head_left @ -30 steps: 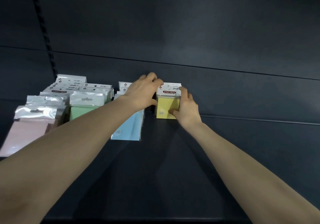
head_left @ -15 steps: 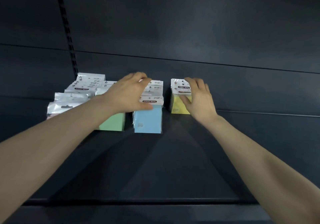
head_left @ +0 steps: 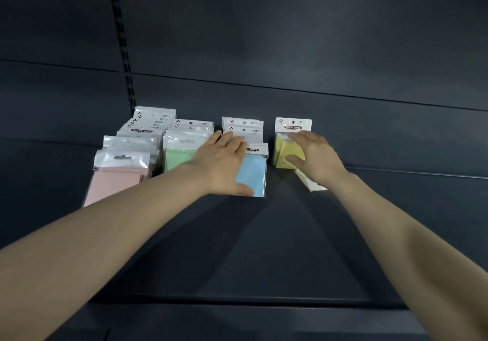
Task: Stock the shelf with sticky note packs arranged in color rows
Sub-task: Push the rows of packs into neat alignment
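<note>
The yellow pack (head_left: 286,153) under my right hand (head_left: 314,157) looks light and slick in its crinkly clear sleeve, so I judge it best taken by the stiff pad's side edges, not the floppy white header. It leans at the back of the dark shelf (head_left: 264,248), starting a row right of the blue (head_left: 252,175), green (head_left: 175,158) and pink (head_left: 116,182) rows. My right fingers rest on its face, thumb at its lower edge; my left hand (head_left: 224,162) lies flat and open over the front blue pack.

The left hand (head_left: 224,161) is covering the blue pack's (head_left: 252,174) left part; the right hand (head_left: 314,156) is hiding the yellow pack's (head_left: 286,153) right side.
</note>
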{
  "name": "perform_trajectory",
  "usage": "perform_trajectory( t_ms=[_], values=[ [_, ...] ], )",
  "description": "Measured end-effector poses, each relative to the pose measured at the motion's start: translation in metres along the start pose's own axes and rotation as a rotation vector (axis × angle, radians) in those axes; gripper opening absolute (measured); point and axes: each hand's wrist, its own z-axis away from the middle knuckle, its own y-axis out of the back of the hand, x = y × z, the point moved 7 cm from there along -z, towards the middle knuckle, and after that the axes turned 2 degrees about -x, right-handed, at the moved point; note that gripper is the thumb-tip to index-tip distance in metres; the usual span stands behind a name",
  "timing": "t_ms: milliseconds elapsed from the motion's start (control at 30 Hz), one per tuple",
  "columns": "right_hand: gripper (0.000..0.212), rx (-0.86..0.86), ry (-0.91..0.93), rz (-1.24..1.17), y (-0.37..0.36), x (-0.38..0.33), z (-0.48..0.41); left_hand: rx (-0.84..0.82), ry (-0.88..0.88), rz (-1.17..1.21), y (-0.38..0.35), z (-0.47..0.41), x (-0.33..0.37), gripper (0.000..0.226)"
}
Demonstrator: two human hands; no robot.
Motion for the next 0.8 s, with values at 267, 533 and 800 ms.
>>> perform_trajectory(
  t_ms=[267,533,800],
  values=[
    [0.029,0.037,-0.267,-0.086,0.017,0.049,0.016,0.311,-0.275,0.054,0.034,-0.036,0.049,0.048],
    [0.054,-0.152,-0.342,-0.151,0.017,0.056,0.021,0.188,-0.143,-0.045,0.024,-0.084,0.066,0.042],
    [0.045,-0.437,-0.075,-0.150,-0.002,0.056,0.036,0.094,-0.092,-0.012,0.011,-0.094,0.059,0.044]
  ],
)
